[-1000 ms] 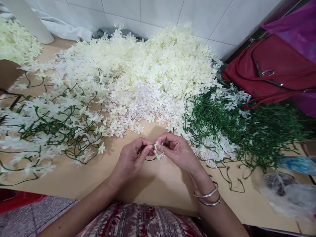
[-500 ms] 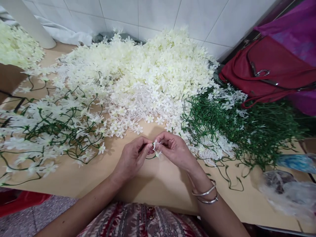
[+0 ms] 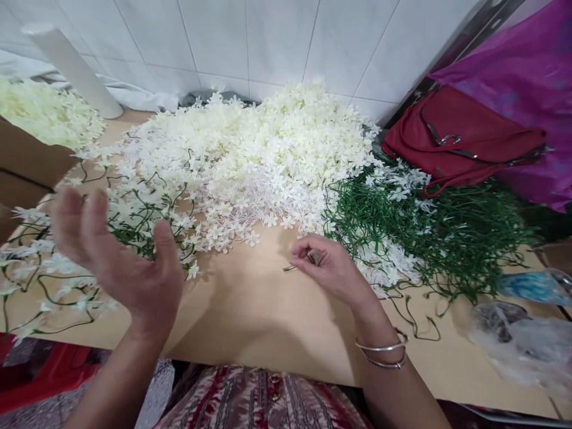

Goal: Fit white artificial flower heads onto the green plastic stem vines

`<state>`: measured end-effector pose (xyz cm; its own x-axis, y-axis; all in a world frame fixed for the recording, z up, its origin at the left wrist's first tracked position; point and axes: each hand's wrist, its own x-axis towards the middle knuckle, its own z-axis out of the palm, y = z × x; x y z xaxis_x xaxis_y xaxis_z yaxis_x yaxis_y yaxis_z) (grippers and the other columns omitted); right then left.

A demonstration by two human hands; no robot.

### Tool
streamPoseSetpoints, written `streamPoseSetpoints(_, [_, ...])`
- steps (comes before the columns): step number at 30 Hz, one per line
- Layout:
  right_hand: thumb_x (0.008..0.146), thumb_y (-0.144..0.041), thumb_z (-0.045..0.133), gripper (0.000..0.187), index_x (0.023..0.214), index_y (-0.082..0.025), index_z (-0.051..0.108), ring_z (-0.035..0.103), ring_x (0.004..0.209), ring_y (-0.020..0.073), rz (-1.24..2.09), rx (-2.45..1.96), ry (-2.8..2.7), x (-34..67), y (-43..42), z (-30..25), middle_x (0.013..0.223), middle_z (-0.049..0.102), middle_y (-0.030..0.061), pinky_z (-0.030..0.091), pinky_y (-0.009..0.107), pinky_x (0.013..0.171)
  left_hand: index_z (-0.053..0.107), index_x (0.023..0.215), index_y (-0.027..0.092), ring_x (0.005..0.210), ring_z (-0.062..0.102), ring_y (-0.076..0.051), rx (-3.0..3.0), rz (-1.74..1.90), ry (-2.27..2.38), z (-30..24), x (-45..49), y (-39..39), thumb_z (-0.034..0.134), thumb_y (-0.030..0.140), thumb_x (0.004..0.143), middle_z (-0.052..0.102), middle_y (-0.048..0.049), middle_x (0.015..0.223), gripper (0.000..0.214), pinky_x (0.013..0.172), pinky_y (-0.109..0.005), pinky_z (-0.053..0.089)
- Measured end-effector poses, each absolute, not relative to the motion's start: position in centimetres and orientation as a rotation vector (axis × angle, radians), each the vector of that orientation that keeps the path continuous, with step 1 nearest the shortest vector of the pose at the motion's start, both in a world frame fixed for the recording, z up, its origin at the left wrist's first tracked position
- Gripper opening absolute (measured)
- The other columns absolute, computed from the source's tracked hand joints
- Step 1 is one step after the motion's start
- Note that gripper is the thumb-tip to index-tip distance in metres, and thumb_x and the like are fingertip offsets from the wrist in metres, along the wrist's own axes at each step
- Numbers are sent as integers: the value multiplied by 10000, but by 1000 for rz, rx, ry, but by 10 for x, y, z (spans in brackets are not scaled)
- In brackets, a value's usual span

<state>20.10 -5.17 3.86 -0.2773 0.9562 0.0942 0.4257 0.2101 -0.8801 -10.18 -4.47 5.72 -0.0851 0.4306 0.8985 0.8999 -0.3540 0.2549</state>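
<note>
My left hand point(image 3: 129, 262) is raised over the left side of the table, palm up with fingers apart and nothing in it. Under and behind it lie white artificial flowers on green stems point(image 3: 143, 220). My right hand point(image 3: 326, 262), with two silver bangles at the wrist, is closed in a pinch above the bare middle of the table. A short green plastic stem end point(image 3: 289, 269) pokes out by its fingertips; the rest is hidden by the fingers. Beyond both hands is a big heap of loose white and cream artificial blossoms point(image 3: 277, 143).
Tangled green plastic stems point(image 3: 379, 205) lie at the right. Behind them are a red handbag point(image 3: 465, 134) and a purple bag point(image 3: 504, 65). A clear plastic bag point(image 3: 527, 345) is at the near right. A cardboard box point(image 3: 31, 161) and a white roll point(image 3: 74, 68) stand left.
My hands were together at the centre, fingers on a small white flower. My left hand has moved away left and opened. The right stays near the centre, and the flower is out of sight.
</note>
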Motion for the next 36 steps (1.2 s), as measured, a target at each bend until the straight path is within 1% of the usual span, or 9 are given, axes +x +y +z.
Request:
streamPoseSetpoints(3, [882, -64, 764, 155, 912, -203, 704, 608, 973, 231, 852, -1349, -2143, 198, -55, 42, 991, 708, 50, 464, 370, 843, 573, 1454, 233, 1425, 532, -316, -2079, -1481, -1463, 41, -73, -53, 696, 158, 965, 572, -101, 1507, 510, 1210, -549, 455])
streamPoseSetpoints(5, [908, -33, 722, 174, 860, -197, 684, 584, 970, 244, 752, -1386, -2268, 196, -55, 42, 934, 691, 52, 448, 383, 848, 609, 1380, 238, 1266, 652, -244, -2395, -1465, -1441, 30, -48, -58, 640, 98, 976, 670, -86, 1342, 429, 1110, -431, 549])
streamPoseSetpoints(8, [944, -27, 662, 202, 832, -195, 662, 577, 905, 229, 711, -1371, -2188, 193, -54, 40, 879, 653, 44, 450, 378, 822, 611, 1314, 216, 1104, 704, -198, -2748, -1489, -1556, 13, -21, -60, 586, 113, 1004, 716, -74, 1166, 327, 973, -354, 599])
streamPoseSetpoints(13, [951, -146, 730, 104, 951, -249, 735, 653, 1014, 198, 966, -965, -1671, 177, -58, 38, 1022, 666, 34, 536, 362, 906, 585, 1340, 212, 1153, 701, -198, -2915, -1964, -1856, -3, -10, -57, 526, 221, 1063, 699, -103, 1260, 284, 1017, -364, 570])
streamPoseSetpoints(18, [955, -150, 738, 107, 947, -252, 769, 677, 1049, 168, 1145, -673, -1796, 161, -64, 38, 1013, 715, 30, 564, 349, 994, 564, 1404, 242, 1181, 684, -199, -2867, -2289, -2095, -2, -15, -58, 492, 369, 1098, 708, -90, 1275, 340, 1022, -344, 550])
streamPoseSetpoints(23, [951, -159, 744, 98, 930, -251, 769, 705, 1038, 163, 1202, -673, -1797, 165, -61, 38, 981, 733, 19, 506, 416, 1144, 633, 1318, 220, 895, 707, -151, -2764, -2561, -2127, 0, -16, -56, 587, 390, 1057, 746, -69, 1114, 315, 813, -267, 576])
streamPoseSetpoints(27, [911, -176, 787, 102, 962, -261, 765, 716, 1028, 185, 1242, -762, -1703, 177, -56, 39, 1012, 753, 22, 558, 405, 1027, 647, 1290, 209, 795, 694, -126, -2500, -2857, -2150, 1, -17, -53, 600, 417, 1047, 745, -76, 1119, 323, 766, -266, 577])
streamPoseSetpoints(32, [939, -202, 725, 31, 934, -232, 723, 661, 873, 188, 902, -1210, -1590, 188, -45, 40, 917, 721, 24, 539, 354, 832, 669, 1291, 218, 788, 714, -132, -2452, -2900, -2126, 1, -17, -55, 606, 409, 1047, 760, -47, 984, 317, 771, -271, 574])
streamPoseSetpoints(36, [939, -54, 630, 221, 1088, -199, 705, 644, 870, 199, 587, -1437, -2012, 186, -35, 41, 1042, 704, 72, 497, 350, 811, 609, 1351, 211, 797, 748, -160, -2589, -2907, -2056, 4, -17, -56, 603, 414, 1048, 775, -29, 885, 364, 789, -303, 598])
